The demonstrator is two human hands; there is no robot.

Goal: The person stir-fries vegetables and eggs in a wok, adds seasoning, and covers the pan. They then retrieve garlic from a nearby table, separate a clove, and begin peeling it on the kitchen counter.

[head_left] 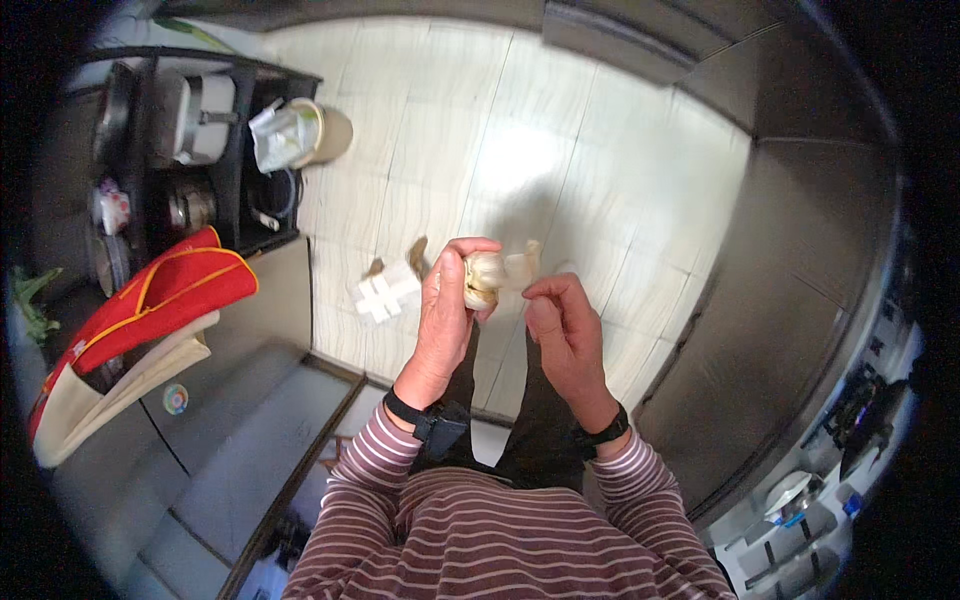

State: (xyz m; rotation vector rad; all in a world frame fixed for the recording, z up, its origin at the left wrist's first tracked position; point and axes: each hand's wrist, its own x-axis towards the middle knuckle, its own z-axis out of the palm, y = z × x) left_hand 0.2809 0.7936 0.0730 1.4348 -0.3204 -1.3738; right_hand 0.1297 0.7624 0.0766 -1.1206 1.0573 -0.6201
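A whitish garlic bulb [483, 280] sits in my left hand [446, 305], with fingers and thumb curled round its left side. A pale, papery flake of garlic skin [522, 264] shows just right of the bulb. My right hand [568, 325] is closed, its thumb and forefinger pinched together at the lower end of that skin. The skin is blurred, and whether it still joins the bulb I cannot tell. Both hands are in front of my body, above the tiled floor.
On the left, a beige bin [332, 132] with a white liner stands beside a dark shelf [245, 150] of pots and containers. A red cloth [170, 300] with yellow edging lies nearer. Below my left hand is a white object [385, 292]. Dark cabinets [800, 220] line the right.
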